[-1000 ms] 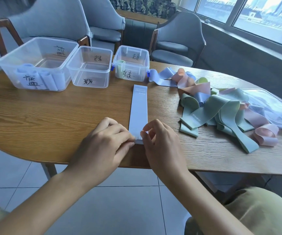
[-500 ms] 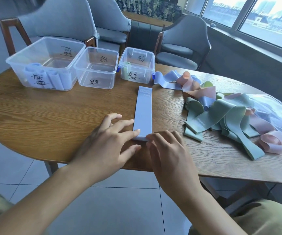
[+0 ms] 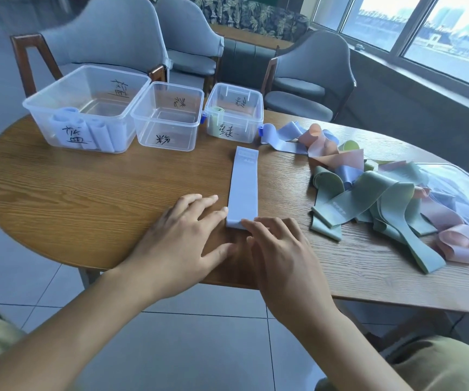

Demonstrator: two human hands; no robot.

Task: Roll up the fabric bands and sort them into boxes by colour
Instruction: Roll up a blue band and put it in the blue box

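Blue rolls [image 3: 98, 131] already sit in the far-left box [image 3: 86, 108] while both hands' straight fingers [image 3: 258, 224] press the blue band's [image 3: 243, 190] near end on the counter [image 3: 100, 198], the right-hand pile [image 3: 382, 198] unsorted.

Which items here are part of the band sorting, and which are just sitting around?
In the job:
- blue band, flat, near end being rolled
- left hand, right hand at that end
- pile of loose bands
- blue box, pink box, green box

Lying about:
- clear bag behind the pile
- grey chairs
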